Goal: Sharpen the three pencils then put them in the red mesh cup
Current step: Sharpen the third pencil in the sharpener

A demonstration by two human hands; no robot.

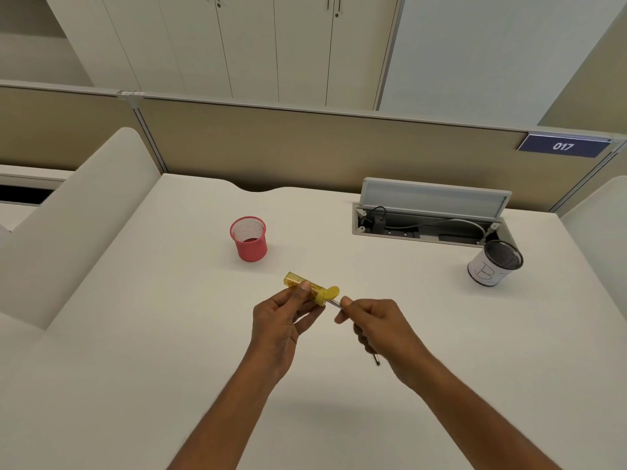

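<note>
- Step in hand, as I judge it: sharpening 1 pencil [336, 303]. Its tip end sits in the mouth of the sharpener [310, 288], so the cup step is not yet reached.
- The left hand [281, 320] grips the sharpener; the thumb lies pressed across the top of its barrel and the other fingers [307, 317] curl under it.
- The right hand [376, 325] pinches the pencil between thumb and forefinger, just beside the sharpener's mouth. The shaft runs back under the palm and its dark butt end [377, 360] pokes out below the hand.
- Only this 1 pencil shows; I cannot see the other 2.
- The cup [248, 239] stands upright on the surface [135, 334], beyond the left fingers and well apart from them. No pencil shows above its rim.
- Next move, I judge: twist the pencil with the right fingers while the left keeps the barrel from turning, pressing straight along its axis so the lead does not snap.
- Sharpener: a translucent yellow plastic tube, smooth, with a round hinged cap flipped open at the pencil end.
- Pencil: thin, grey-looking, rigid; its surface is too small to read.
- Cup: red wire mesh, round, slightly tapered, see-through at the rim.
- Pot [495, 264]: dark mesh in a white paper wrap, far right of the right fingers.
- Surface: matte, off-white, smooth.
</note>
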